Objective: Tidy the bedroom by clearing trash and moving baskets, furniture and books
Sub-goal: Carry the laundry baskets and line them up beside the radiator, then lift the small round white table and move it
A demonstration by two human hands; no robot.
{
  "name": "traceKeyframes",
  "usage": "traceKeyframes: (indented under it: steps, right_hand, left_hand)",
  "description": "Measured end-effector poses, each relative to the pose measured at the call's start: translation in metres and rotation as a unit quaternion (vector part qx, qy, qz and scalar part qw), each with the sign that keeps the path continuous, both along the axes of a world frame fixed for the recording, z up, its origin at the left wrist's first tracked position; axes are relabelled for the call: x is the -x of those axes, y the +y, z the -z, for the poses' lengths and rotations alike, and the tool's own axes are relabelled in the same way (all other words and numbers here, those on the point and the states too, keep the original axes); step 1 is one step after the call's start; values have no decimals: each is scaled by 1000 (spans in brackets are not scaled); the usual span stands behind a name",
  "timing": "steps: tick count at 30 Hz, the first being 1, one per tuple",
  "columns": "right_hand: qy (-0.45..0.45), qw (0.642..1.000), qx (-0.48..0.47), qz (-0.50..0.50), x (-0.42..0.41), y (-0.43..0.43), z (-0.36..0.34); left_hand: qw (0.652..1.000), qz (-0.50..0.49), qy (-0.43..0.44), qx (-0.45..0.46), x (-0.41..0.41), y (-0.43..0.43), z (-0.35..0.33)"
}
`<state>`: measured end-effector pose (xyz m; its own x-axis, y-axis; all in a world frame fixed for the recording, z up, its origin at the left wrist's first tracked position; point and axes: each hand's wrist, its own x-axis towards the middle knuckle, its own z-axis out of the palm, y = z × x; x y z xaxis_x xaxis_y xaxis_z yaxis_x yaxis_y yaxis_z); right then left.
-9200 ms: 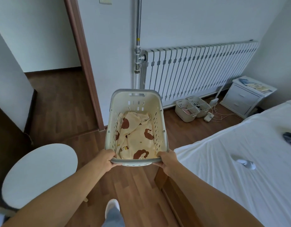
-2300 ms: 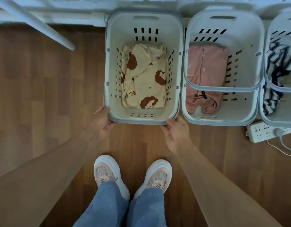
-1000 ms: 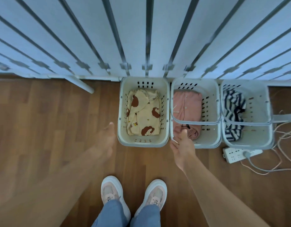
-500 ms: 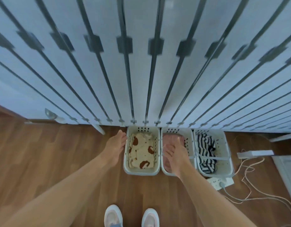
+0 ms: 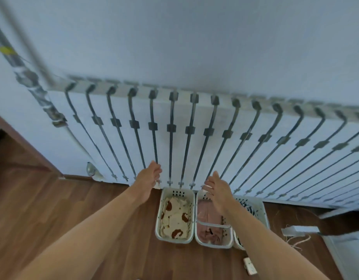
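Note:
Three white laundry baskets stand in a row on the wooden floor against the radiator. The left basket holds a cream cloth with brown patches. The middle basket holds pink clothing, and the right basket, partly hidden by my right arm, holds striped fabric. My left hand is raised in the air to the left of the baskets with relaxed fingers, holding nothing. My right hand hovers above the middle basket, fingers spread and empty.
A wide white radiator fills the wall behind the baskets, with a pipe at its left end. A power strip and loose cords lie on the floor at the right. A dark door frame edge runs at the left.
I put the cream-cloth basket down beside the other two and let go. Both hands have since lifted away, and my view has risen up the radiator and wall.

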<state>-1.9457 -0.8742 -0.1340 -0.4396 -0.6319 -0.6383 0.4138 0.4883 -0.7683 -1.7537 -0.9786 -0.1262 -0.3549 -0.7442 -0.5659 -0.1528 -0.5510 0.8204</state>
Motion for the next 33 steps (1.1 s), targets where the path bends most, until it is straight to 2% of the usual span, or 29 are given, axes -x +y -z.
traceKeyframes:
  steps: [11, 24, 33]
  right_hand:
    - [47, 994, 48, -80, -20, 2, -85]
    - [26, 986, 75, -144, -50, -19, -103]
    - [4, 969, 91, -228, -123, -58, -118]
  left_hand:
    - [998, -23, -3, 55, -47, 22, -72]
    - [991, -115, 30, 62, -82, 29, -89]
    - [972, -226, 28, 66, -159, 21, -92]
